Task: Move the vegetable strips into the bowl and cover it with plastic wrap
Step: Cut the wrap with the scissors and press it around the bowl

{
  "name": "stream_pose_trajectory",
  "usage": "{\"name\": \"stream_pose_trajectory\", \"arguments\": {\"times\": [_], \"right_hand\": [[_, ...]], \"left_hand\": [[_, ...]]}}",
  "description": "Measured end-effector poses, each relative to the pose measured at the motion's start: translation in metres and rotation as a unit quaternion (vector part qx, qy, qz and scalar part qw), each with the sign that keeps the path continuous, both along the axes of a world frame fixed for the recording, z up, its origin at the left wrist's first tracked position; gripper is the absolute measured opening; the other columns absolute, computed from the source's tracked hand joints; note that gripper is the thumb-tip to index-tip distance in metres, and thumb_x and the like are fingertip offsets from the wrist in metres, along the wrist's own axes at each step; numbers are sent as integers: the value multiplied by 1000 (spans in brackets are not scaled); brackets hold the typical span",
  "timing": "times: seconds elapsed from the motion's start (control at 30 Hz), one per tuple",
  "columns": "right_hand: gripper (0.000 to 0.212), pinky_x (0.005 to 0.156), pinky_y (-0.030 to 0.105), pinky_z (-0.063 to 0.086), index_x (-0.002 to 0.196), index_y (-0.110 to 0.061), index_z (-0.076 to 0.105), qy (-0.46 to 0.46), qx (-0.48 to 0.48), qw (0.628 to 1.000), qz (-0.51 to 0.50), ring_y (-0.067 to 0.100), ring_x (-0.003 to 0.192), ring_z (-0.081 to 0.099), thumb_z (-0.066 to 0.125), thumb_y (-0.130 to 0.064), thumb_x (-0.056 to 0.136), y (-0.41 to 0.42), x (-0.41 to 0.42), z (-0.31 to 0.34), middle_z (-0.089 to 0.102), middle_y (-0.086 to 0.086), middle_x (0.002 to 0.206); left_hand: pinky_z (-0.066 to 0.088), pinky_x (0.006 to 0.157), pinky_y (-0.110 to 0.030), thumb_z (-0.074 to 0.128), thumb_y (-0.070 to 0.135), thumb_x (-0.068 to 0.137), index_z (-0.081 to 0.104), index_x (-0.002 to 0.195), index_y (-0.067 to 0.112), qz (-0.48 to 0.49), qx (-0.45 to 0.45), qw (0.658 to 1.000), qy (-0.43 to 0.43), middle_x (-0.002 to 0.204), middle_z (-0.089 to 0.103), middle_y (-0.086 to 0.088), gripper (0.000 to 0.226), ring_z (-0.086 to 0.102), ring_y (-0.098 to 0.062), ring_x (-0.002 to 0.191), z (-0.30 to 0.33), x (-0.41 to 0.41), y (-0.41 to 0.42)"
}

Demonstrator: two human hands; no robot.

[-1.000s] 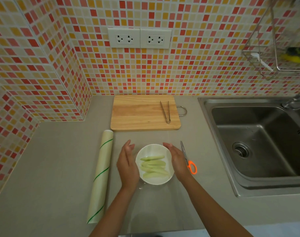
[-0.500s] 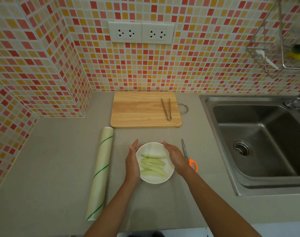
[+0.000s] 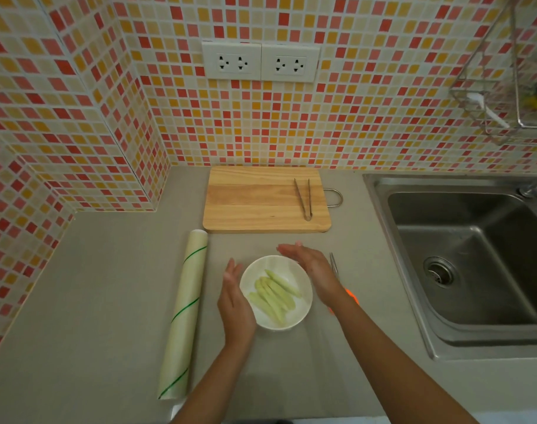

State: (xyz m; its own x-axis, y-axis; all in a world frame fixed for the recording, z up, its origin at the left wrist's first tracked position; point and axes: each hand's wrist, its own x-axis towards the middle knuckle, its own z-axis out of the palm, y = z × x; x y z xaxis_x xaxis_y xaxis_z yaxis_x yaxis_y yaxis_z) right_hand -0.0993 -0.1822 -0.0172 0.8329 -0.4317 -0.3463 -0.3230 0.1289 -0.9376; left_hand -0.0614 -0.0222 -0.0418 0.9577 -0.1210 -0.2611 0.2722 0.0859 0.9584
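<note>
Head view: vegetable strips (image 3: 275, 294) in bowl (image 3: 304, 313), long axes upper-right to lower-left; both hands' fingers straight, flanking bowl.

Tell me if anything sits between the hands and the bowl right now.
Nothing visible does. The left hand and right hand flank the bowl with straight fingers, right beside its rim. The scissors lie beyond the right hand and the wrap roll beyond the left hand.

Bare forearms, no sleeves; left hand (image 3: 235, 304) and right hand (image 3: 310, 264) ungloved
</note>
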Motion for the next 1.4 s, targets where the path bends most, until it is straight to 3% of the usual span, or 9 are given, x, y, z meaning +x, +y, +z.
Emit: {"name": "stream_pose_trajectory", "arguments": {"times": [0.23,0.37,0.5,0.6,0.73,0.87,1.03,1.27,1.4], "right_hand": [[43,71,12,52,112,-3,69,10,17,999,27,11,91,67,40,-33,100,7,8,-9,70,12,110],[46,68,12,53,111,-4,69,24,19,999,23,11,86,69,39,-36,100,11,8,-10,71,16,110],[63,77,24,52,108,3,67,85,-2,995,53,24,92,67,31,-48,99,10,1,-9,69,23,109],[70,81,30,50,104,0,70,98,-29,993,60,26,94,68,24,-53,99,7,-2,-5,72,17,101],[59,89,28,47,115,-3,66,46,-37,997,-40,23,107,64,25,-43,102,1,-1,-4,68,14,115],[56,97,29,46,118,-8,66,-11,15,999,-30,17,112,62,26,-43,101,2,-2,-7,67,10,122],[50,75,17,54,109,-22,72,10,53,998,31,13,102,69,34,-53,96,11,4,-8,73,0,109],[54,87,32,52,107,-20,73,47,44,997,42,21,103,68,28,-50,99,11,4,-17,73,9,108],[54,74,17,53,106,-15,74,64,-7,996,61,16,93,70,32,-47,100,2,7,-8,74,9,103]], "left_hand": [[44,98,-27,29,35,103,62,121,29,-28,35,999,-4,117,65,15,38,59,-8,115,-12,-1,-5],[48,83,-13,26,47,100,68,111,35,-61,58,996,-15,107,71,17,45,63,-3,106,-15,6,0],[46,100,-41,20,42,101,70,111,28,-145,171,970,-91,112,69,1,52,60,-19,111,-19,29,8],[40,104,-42,27,27,103,71,111,26,-222,277,916,-188,112,68,3,44,55,-20,113,-12,51,8],[37,104,-28,28,26,102,61,126,18,-130,205,946,-215,122,63,1,42,53,-15,118,5,55,7],[34,102,-19,25,31,103,49,137,19,3,102,991,-90,132,59,0,44,52,-9,124,6,13,-2],[36,98,-20,23,35,102,49,139,22,-10,166,981,-99,134,58,5,46,50,-4,119,-5,-7,-6],[35,96,-8,21,44,98,51,137,24,-94,167,971,-141,129,62,6,53,53,1,118,-7,15,3],[34,85,2,24,44,99,54,134,27,-142,133,972,-134,113,65,21,49,52,19,106,-7,25,5]]}}
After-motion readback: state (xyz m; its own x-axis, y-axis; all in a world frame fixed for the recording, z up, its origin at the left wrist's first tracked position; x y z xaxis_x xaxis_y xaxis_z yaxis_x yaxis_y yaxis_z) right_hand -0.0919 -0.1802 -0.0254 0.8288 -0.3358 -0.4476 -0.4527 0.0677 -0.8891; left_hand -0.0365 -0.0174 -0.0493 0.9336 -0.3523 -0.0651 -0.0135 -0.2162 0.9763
